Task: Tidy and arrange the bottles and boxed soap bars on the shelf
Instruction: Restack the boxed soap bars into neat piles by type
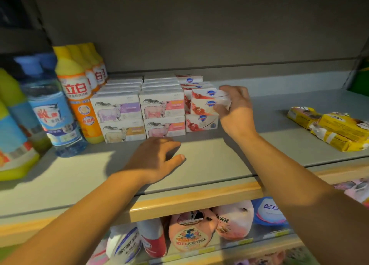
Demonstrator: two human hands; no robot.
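R hand (233,109) grips a red-and-white soap box (207,103), fingers on its right end, thumb under the front, holding it tilted atop the red-and-white stack. Below it, another box of the same kind (200,123) lies flat on the shelf (209,161); more of them run back behind toward the rear wall. Just left, touching the stack: pink sheep boxes (162,109) stacked two high, w/ rows behind. Left again, purple sheep box (115,110) sits on a yellow-label sheep box (122,133), also w/ rows behind. L hand (157,161) rests on the bare shelf in front of the pink boxes, fingers loosely curled, holding nothing, fingertips close to the bottom box front; can't tell if they touch. Further left, orange bottle w/ yellow cap (79,97) upright beside the sheep boxes, more like it lined up behind. Next, clear blue bottle (54,109) upright, then blurred yellow-green bottles (12,129) at frame edge. Far right, well apart: yellow wrapped packs (335,129) lying loose in a heap. Lower shelf shows pink pouches (191,230) & other goods, blurry.
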